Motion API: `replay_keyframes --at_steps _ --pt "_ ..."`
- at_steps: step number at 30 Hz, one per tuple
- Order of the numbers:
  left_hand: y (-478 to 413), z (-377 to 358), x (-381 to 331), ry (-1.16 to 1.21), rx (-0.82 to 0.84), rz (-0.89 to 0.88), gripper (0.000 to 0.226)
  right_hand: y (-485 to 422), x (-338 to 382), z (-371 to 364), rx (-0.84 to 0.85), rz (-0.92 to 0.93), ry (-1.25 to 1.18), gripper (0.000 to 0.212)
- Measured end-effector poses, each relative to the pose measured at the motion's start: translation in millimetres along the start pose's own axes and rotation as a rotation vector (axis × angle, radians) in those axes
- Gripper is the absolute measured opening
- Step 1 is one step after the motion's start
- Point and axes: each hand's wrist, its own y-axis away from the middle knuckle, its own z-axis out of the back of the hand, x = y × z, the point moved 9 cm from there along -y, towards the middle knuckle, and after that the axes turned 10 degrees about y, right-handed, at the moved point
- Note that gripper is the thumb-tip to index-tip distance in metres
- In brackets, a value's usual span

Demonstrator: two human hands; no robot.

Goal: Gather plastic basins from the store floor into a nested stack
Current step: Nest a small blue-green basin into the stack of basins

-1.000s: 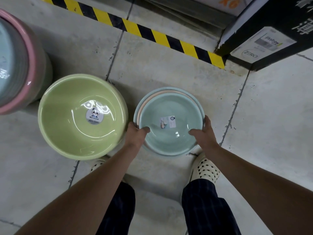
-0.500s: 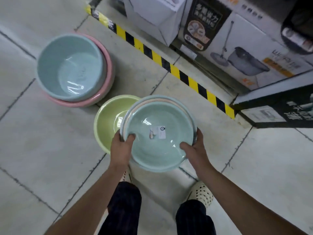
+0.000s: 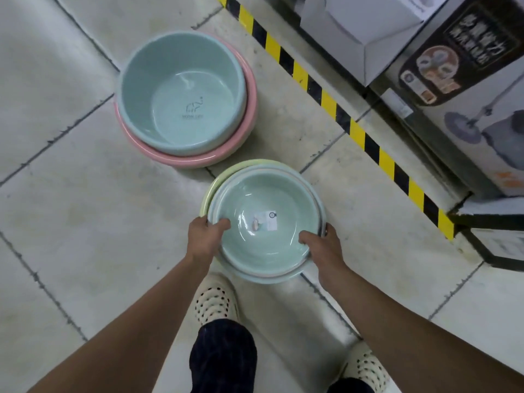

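Pale blue-green plastic fills the middle of this downward view: a nested stack of shallow basins [image 3: 255,199], with a small paper label [image 3: 265,224] stuck in the bowl of the top one. A person holds the stack by its near edge with both bare hands. The left hand [image 3: 205,236] grips the near-left rim, thumb hooked over into the bowl and fingers tucked under. The right hand [image 3: 323,245] grips the near-right rim the same way, thumb curled inside.

The stack sits directly over a pale green basin [image 3: 211,185], of which only a crescent of rim shows along the far-left side. Whether the stack rests inside it or is held just above it cannot be told.

Farther away and to the left, a deep blue-green basin [image 3: 181,89] stands nested inside a wider pink basin [image 3: 198,160] on the grey tiled floor [image 3: 71,208].

A strip of yellow-and-black hazard tape [image 3: 340,114] runs diagonally across the floor on the right, with cardboard product boxes [image 3: 453,80] behind it. At the bottom, the person's dark trousers [image 3: 224,355] and cream perforated clogs [image 3: 214,300] are visible between the forearms.
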Motion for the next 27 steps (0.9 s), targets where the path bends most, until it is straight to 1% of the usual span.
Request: replay_keyframes --at_steps 3,4,5,8,9,12,15,17,19,21,23,25,27 --pt "-29 3 24 -0.050 -0.005 0.013 0.056 -16 -6 -8 -0.011 -0.001 0.049 0.057" --pt "-37 4 33 -0.047 -0.008 0.016 0.059 -20 -7 -10 -0.017 0.004 0.075 0.060" --pt "-43 5 40 -0.035 -0.008 0.015 0.058 -24 -5 -12 -0.032 0.020 0.102 0.061" --pt "-34 6 34 -0.039 -0.016 0.003 0.047 -31 6 -16 -0.087 0.075 0.170 0.055" --pt "-31 7 33 -0.047 -0.025 -0.014 0.044 -32 8 -16 -0.104 0.080 0.217 0.056" --pt "-21 9 27 -0.085 -0.084 -0.131 0.041 -32 11 -13 -0.158 0.074 0.500 0.067" --pt "-18 5 31 -0.114 -0.098 -0.175 0.040 -33 16 -14 -0.159 0.097 0.619 0.076" --pt "-18 3 32 -0.100 -0.094 -0.187 0.044 -35 17 -15 -0.172 0.138 0.675 0.076" --pt "-21 2 34 -0.029 -0.092 -0.156 0.056 -37 16 -18 -0.153 0.182 0.642 0.080" --pt "-29 4 34 0.055 -0.077 -0.105 0.071 -39 11 -20 -0.073 0.180 0.468 0.088" --pt "-41 4 36 0.095 -0.008 -0.054 0.083 -42 7 -22 0.031 0.141 0.291 0.098" --pt "-54 3 42 0.062 0.083 -0.018 0.083 -45 5 -25 0.103 0.127 0.243 0.108" --pt "-62 2 46 0.044 0.132 -0.006 0.082 -48 6 -28 0.119 0.138 0.218 0.112"
